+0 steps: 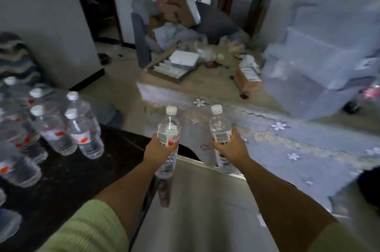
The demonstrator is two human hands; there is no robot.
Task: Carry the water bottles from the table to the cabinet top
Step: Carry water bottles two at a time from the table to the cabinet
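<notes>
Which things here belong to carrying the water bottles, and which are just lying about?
Part of the job:
left hand gripping a water bottle
right hand gripping a second water bottle
cluster of water bottles on the dark surface

Just lying about:
open cardboard box
clear storage bins
floral cloth

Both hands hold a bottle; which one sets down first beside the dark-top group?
Probably left. The left hand with its bottle is nearer the standing bottles on the dark top; the right hand is farther.
</notes>
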